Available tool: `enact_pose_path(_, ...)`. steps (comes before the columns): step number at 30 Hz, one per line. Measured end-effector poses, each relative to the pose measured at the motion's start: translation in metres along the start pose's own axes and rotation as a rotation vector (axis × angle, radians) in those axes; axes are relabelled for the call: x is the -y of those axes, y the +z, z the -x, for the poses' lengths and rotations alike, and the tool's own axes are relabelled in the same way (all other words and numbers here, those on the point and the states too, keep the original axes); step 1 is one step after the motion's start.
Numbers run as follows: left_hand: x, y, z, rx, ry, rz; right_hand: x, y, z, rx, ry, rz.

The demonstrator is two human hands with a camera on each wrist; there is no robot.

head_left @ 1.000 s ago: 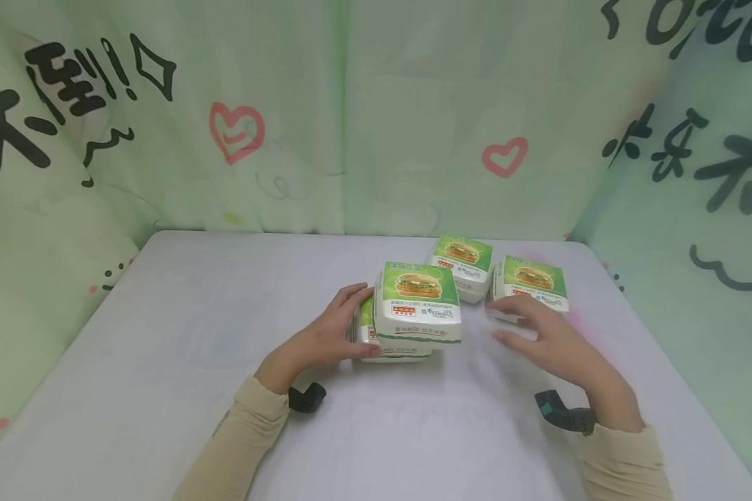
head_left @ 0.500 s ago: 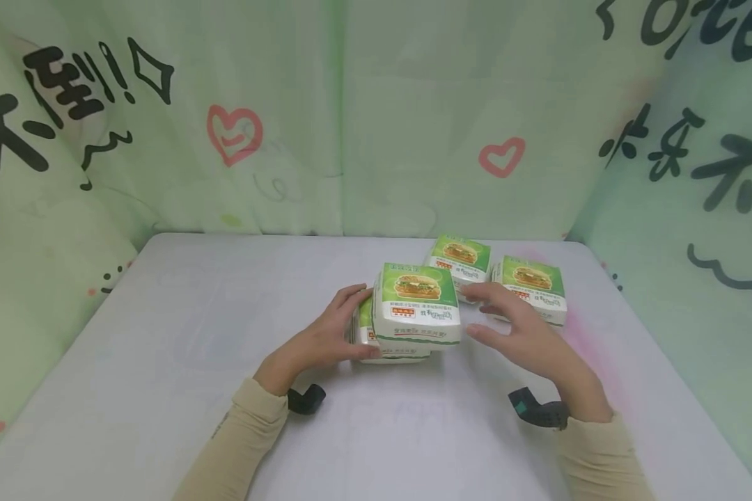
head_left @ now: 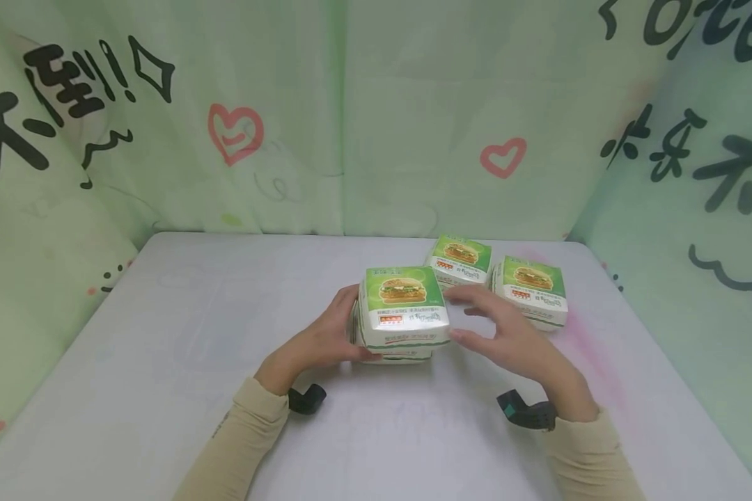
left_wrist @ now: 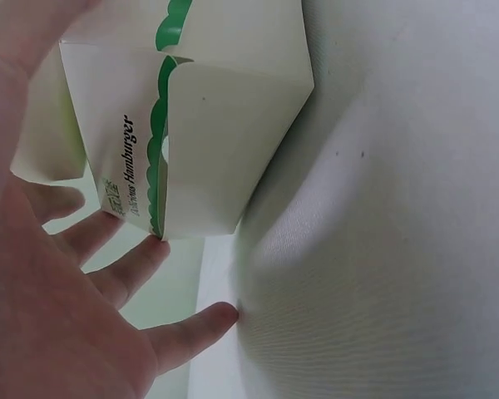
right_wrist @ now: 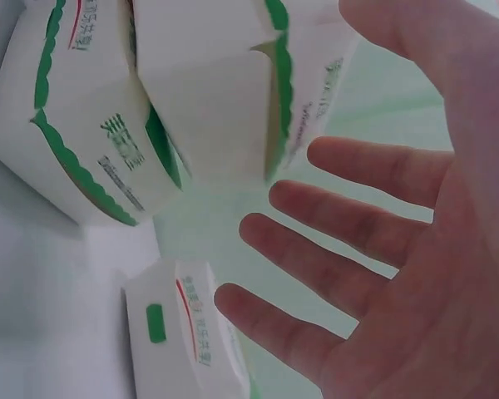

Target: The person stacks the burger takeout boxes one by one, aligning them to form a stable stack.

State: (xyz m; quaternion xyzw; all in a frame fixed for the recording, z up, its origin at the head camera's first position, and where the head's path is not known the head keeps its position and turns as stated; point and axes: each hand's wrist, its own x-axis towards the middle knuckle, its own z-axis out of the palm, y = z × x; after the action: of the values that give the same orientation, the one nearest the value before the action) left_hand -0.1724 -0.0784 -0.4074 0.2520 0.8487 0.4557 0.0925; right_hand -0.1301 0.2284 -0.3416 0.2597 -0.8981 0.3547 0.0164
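Two burger boxes stand stacked near the middle of the table, green and white with a burger picture on top. The upper burger box covers most of the lower burger box. My left hand rests on the stack's left side, thumb at the front, fingers toward the back. In the left wrist view its fingers are spread and nearly straight, some fingertips on the lower box. My right hand is at the upper box's right side, fingers extended; firm contact cannot be told. Its spread fingers show in the right wrist view.
Behind the stack, to the right, stands another burger box. A further burger box stands right of it, behind my right hand. The white table is backed by a green printed curtain.
My right hand has moved left to the stack. The upper box has shifted left over the lower one. The left hand has stayed in place.
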Motion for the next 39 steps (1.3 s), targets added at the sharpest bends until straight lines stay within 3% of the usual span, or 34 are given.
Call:
enact_pose_path(4, -0.001, 0.000, 0.001, 0.005, 0.001, 0.029, -0.004, -0.011, 0.006, -0.054, 0.057, 0.011)
enact_pose_path(13, -0.001, -0.003, 0.004, 0.022, 0.008, 0.042, -0.029, -0.044, 0.023, -0.312, 0.139, 0.125)
enact_pose_path(20, -0.001, -0.003, 0.005, 0.011, 0.013, 0.082, -0.044, -0.056, 0.031, -0.395, 0.248, 0.137)
enact_pose_path(25, 0.000, -0.002, 0.005, 0.015, 0.005, 0.114, -0.057, -0.062, 0.038, -0.407, 0.310, 0.147)
enact_pose_path(30, -0.001, -0.003, 0.006, 0.000, 0.024, 0.152, -0.072, -0.065, 0.043, -0.394, 0.395, 0.082)
enact_pose_path(35, -0.003, -0.003, 0.005, -0.009, 0.042, 0.189, -0.085, -0.061, 0.044, -0.337, 0.522, -0.001)
enact_pose_path(39, -0.003, -0.003, 0.003, -0.019, 0.063, 0.198, -0.095, -0.058, 0.040, -0.291, 0.555, -0.063)
